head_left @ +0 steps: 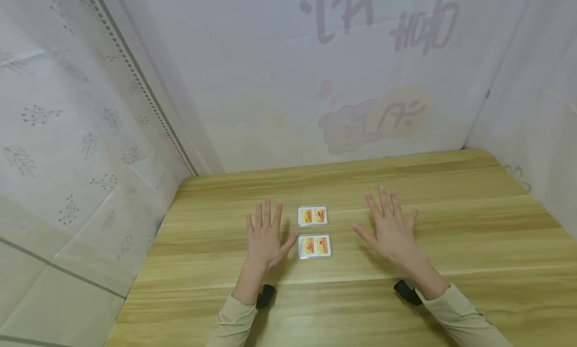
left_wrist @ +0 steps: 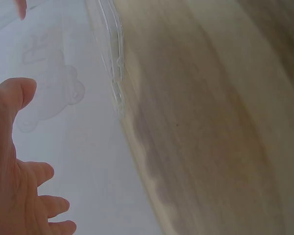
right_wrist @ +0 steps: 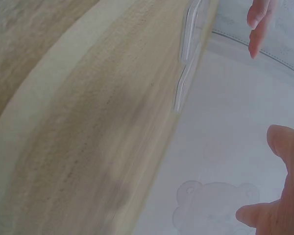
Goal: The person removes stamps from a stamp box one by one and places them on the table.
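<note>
Two clear plastic cases with orange-and-white picture cards inside lie flat on the wooden table, one behind the other. The nearer case (head_left: 314, 247) shows two orange pictures, as does the farther case (head_left: 313, 216). My left hand (head_left: 266, 242) hovers palm down just left of them, fingers spread, its thumb tip right at the nearer case's left edge in the head view. To their right, my right hand (head_left: 392, 232) hovers with fingers spread wide, holding nothing. Both wrist views show the cases edge-on, with the left thumb (left_wrist: 22, 93) and right thumb (right_wrist: 281, 139) apart from them.
The table (head_left: 360, 312) has light wood grain and rounded back corners. A pale curtain (head_left: 252, 86) with a printed bear hangs along its back edge, and a leaf-patterned curtain (head_left: 90, 187) hangs on the left. Black straps (head_left: 267, 296) sit at both wrists.
</note>
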`<state>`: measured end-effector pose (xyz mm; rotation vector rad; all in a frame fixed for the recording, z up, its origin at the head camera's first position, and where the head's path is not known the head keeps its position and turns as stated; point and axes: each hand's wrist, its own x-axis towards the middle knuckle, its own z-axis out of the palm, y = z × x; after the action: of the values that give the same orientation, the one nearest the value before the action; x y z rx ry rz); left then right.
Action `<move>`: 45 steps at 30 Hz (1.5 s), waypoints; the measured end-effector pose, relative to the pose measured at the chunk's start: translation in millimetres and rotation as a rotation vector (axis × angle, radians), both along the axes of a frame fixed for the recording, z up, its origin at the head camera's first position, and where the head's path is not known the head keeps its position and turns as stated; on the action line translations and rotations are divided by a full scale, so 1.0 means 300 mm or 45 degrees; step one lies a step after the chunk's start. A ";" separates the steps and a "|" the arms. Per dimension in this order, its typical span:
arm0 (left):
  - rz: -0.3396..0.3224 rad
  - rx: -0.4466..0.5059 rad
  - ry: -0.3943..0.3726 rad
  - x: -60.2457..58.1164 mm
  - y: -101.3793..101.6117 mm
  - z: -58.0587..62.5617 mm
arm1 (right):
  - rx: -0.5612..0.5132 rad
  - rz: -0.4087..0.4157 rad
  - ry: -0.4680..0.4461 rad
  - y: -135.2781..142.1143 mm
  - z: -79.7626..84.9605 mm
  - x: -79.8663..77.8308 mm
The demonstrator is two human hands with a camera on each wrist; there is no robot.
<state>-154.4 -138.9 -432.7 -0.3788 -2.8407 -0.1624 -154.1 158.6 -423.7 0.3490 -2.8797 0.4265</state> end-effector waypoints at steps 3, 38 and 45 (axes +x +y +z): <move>-0.005 0.002 -0.003 -0.001 -0.001 -0.002 | 0.005 0.005 0.003 0.001 -0.003 -0.001; -0.391 0.387 -0.378 -0.018 0.002 -0.025 | -0.376 0.287 0.012 -0.091 -0.051 -0.025; -0.366 0.451 -0.465 -0.019 0.006 -0.031 | -0.470 0.369 -0.102 -0.134 -0.075 -0.035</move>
<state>-160.1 -137.1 -442.0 -0.7391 -2.9989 -0.8585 -164.7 118.3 -446.2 0.6960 -2.7479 1.0229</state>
